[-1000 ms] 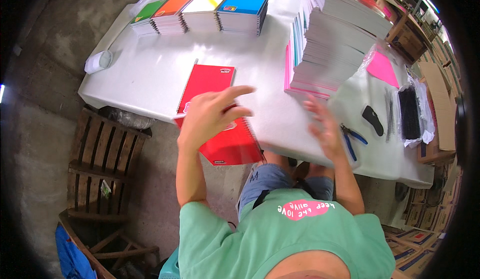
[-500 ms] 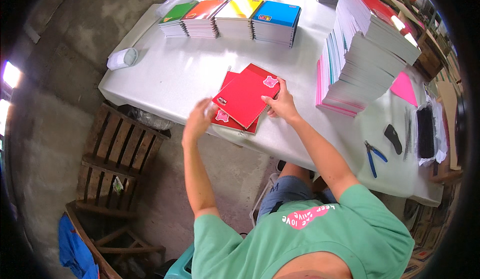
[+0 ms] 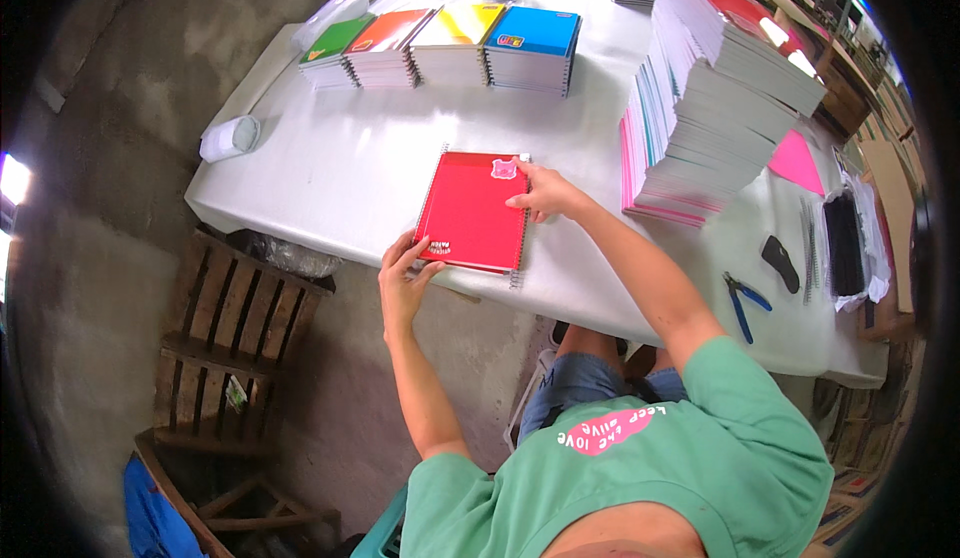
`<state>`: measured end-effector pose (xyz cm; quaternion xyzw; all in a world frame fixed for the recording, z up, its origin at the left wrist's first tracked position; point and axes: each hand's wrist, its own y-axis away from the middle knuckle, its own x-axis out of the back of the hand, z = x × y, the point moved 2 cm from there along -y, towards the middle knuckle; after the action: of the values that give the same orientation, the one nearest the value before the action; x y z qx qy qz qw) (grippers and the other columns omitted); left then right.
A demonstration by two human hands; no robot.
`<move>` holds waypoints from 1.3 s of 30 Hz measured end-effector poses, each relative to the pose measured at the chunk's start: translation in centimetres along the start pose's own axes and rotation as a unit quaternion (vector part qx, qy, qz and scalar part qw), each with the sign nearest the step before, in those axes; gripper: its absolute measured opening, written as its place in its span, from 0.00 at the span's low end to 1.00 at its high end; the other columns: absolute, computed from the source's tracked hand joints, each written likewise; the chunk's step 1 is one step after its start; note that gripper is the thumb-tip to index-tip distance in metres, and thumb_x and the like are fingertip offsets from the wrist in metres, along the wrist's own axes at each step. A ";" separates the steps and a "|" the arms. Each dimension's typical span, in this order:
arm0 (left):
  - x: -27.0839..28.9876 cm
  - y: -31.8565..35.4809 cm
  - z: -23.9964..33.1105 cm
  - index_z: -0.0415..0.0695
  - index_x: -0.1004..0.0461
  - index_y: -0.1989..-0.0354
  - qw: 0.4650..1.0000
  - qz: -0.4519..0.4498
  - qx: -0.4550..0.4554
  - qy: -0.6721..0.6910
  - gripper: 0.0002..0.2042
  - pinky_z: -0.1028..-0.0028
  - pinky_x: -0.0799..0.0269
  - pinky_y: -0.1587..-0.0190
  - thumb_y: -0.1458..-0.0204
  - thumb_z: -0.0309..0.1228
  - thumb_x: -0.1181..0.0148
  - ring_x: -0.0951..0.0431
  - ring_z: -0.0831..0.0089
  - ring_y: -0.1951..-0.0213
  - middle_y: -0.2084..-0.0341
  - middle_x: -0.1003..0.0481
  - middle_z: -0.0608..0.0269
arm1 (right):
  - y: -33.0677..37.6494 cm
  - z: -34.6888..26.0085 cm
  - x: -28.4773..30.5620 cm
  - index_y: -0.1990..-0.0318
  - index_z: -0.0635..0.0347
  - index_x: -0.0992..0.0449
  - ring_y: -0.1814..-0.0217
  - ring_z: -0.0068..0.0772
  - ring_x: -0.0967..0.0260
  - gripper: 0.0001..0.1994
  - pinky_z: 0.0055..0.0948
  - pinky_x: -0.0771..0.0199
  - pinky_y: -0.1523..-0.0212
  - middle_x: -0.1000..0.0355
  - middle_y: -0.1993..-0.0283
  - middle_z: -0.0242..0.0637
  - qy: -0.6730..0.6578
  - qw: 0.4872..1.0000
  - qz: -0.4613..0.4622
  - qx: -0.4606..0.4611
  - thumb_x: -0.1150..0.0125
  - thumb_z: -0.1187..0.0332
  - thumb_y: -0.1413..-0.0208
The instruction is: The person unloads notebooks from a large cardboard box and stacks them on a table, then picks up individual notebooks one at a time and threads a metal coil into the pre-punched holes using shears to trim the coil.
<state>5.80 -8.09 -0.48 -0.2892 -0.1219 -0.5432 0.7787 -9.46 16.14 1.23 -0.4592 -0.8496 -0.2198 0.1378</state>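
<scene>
A red spiral notebook [image 3: 470, 213] with a pink sticker near its top right corner lies near the table's front edge, squared over another red notebook mostly hidden beneath it. Coils show along both the left and right sides of this pair. My left hand [image 3: 403, 270] grips the lower left corner, thumb at the bottom edge and fingers at the side. At the upper right, my right hand [image 3: 547, 193] holds the coiled edge, with its index finger by the sticker and thumb on the cover.
Green [image 3: 336, 40], orange [image 3: 385, 33], yellow [image 3: 458, 26] and blue [image 3: 535, 30] notebook piles stand at the back. A tall paper stack [image 3: 700, 128] rises on the right, near blue-handled pliers [image 3: 745, 303] and a black pad [image 3: 780, 263]. A white roll [image 3: 230, 139] lies left; a wooden pallet [image 3: 235, 303] stands below.
The upper red notebook has turned from a slant and now lines up with the lower one. My left hand has come down onto its lower left corner; the right hand stays at the upper right.
</scene>
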 end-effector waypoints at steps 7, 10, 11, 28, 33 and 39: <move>0.1 -1.7 0.2 0.45 0.22 0.57 0.999 -0.031 0.004 0.014 0.20 0.73 0.28 0.60 0.64 0.25 0.30 0.25 0.74 0.64 0.57 0.25 0.61 | 1.7 -0.5 0.5 0.37 0.60 0.47 0.73 0.33 0.26 0.38 0.30 0.25 0.73 0.27 0.68 0.48 0.195 0.974 0.068 0.095 0.36 0.56 0.53; 1.4 -1.1 -0.7 0.43 0.22 0.58 1.000 -0.023 -0.014 0.003 0.20 0.75 0.29 0.63 0.65 0.23 0.30 0.27 0.76 0.68 0.58 0.25 0.60 | 8.0 -8.8 2.3 0.44 0.55 0.33 0.65 0.29 0.27 0.27 0.31 0.28 0.63 0.26 0.66 0.41 0.165 0.947 0.052 0.269 0.35 0.59 0.51; 1.8 -0.7 -0.3 0.43 0.21 0.59 0.999 -0.011 -0.031 -0.012 0.19 0.75 0.29 0.62 0.65 0.23 0.30 0.26 0.75 0.67 0.59 0.24 0.60 | 11.5 -11.7 4.1 0.50 0.54 0.26 0.67 0.27 0.28 0.19 0.28 0.29 0.64 0.27 0.65 0.38 0.127 0.937 0.094 0.312 0.35 0.65 0.51; -3.8 -2.6 22.8 0.50 0.35 0.42 0.943 0.095 -0.313 -0.058 0.33 0.57 0.46 0.39 0.61 0.35 0.30 0.48 0.54 0.36 0.37 0.50 0.53 | 24.3 -7.7 39.6 0.56 0.55 0.26 0.73 0.25 0.33 0.22 0.28 0.31 0.70 0.30 0.68 0.31 0.160 0.921 0.355 -0.023 0.36 0.50 0.53; -7.2 -0.8 27.4 0.42 0.45 0.37 0.931 0.041 -0.279 0.234 0.37 0.57 0.44 0.41 0.57 0.33 0.32 0.43 0.56 0.38 0.38 0.48 0.51 | 29.1 -10.3 33.9 0.53 0.69 0.30 0.53 0.36 0.31 0.17 0.29 0.31 0.52 0.28 0.55 0.46 0.064 0.790 0.547 0.270 0.38 0.71 0.50; -12.3 -2.3 31.7 0.35 0.38 0.42 0.830 -0.131 -0.118 0.528 0.19 0.70 0.35 0.48 0.39 0.32 0.54 0.28 0.70 0.51 0.51 0.30 0.54 | 31.6 -4.2 16.1 0.53 0.59 0.34 0.63 0.18 0.32 0.15 0.19 0.29 0.63 0.30 0.64 0.30 -0.067 0.786 0.521 0.325 0.40 0.72 0.47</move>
<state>2.93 19.38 19.50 -0.0294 0.3367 -0.7205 0.6055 8.57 40.82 19.70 -0.7740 -0.5093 0.2058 0.3150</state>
